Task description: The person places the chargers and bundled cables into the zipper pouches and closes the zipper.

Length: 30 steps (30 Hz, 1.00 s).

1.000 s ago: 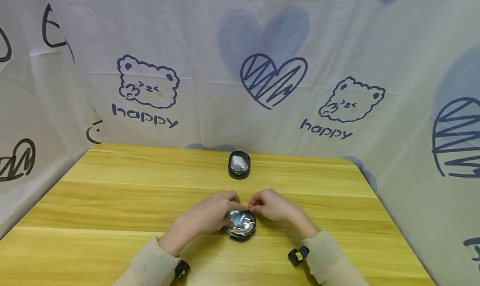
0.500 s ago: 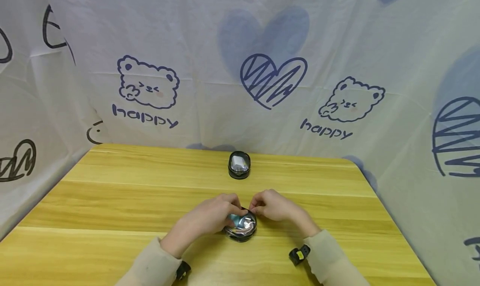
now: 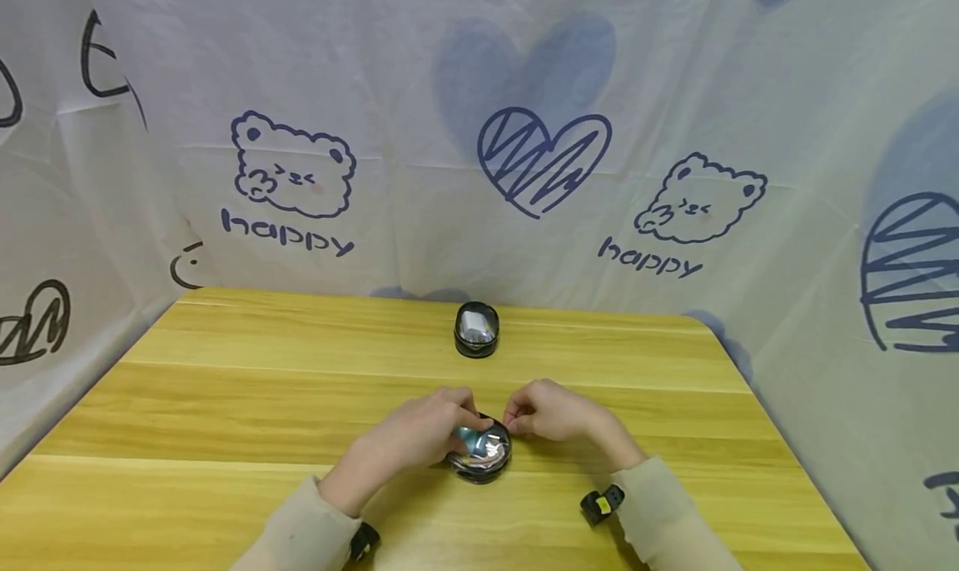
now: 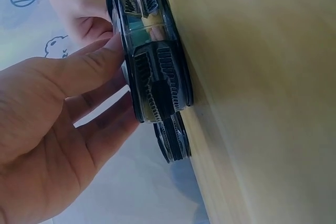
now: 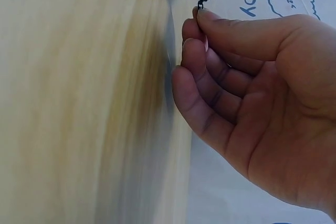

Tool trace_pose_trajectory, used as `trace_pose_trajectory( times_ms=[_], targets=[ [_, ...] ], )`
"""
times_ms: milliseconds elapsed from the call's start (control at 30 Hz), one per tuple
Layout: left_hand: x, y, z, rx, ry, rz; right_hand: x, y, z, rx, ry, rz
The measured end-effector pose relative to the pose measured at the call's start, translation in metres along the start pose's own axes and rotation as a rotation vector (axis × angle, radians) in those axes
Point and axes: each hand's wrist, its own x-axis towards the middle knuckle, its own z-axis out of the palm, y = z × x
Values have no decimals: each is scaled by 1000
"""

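A small round clear pouch with black trim lies on the table, with something bluish-green inside. My left hand holds it from the left, thumb and fingers on its top and edge. In the left wrist view, the black zipper runs around the pouch's side; its teeth are parted along the visible stretch. At the pouch's far right edge, my right hand pinches the zipper pull between thumb and index finger. The other right fingers are curled loosely below.
Behind the hands stands a second small oval pouch with black trim and a clear top, near the table's back edge. The wooden table is bordered by a white printed cloth at the back and sides.
My right hand has shifted slightly to the right along the pouch's edge. The left index finger has drawn back a little toward the pouch's near side. The pouch stays about where it was.
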Motion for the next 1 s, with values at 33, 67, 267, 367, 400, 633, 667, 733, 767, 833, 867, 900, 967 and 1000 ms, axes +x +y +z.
trace_pose_trajectory(
  times_ms=[33, 67, 267, 367, 400, 633, 667, 733, 767, 833, 867, 900, 967, 1000],
  targets=[
    [0, 0, 0, 1, -1, 2, 0, 0, 0, -2, 6, 1],
    [0, 0, -1, 4, -1, 4, 0, 0, 1, -4, 14, 1],
    [-2, -3, -2, 20, 7, 24, 3, -5, 5, -41, 79, -14],
    [-2, -5, -2, 27, 15, 41, 4, -7, 7, -60, 99, -25],
    [-2, -6, -2, 34, 18, 52, 5, -8, 8, -67, 102, -34],
    [-1, -6, 0, 67, 13, 84, 6, -7, 9, -76, 106, -40],
    [-1, -5, 0, 68, 11, 83, 6, -6, 9, -76, 106, -41],
    [-1, -5, 0, 71, 4, 79, 6, -4, 9, -71, 105, -44],
    [-1, -5, 0, 72, 0, 77, 5, -4, 8, -70, 105, -43],
    [-1, -4, 1, 74, -7, 71, 5, -3, 8, -65, 102, -37],
    [0, -4, 1, 76, -11, 67, 5, -2, 8, -62, 98, -35],
    [0, -3, 1, 75, -14, 62, 4, -2, 7, -61, 95, -33],
    [1, -3, 2, 72, -19, 54, 4, -1, 6, -60, 86, -27],
    [1, -2, 2, 72, -20, 51, 3, -1, 5, -58, 80, -29]
  ],
)
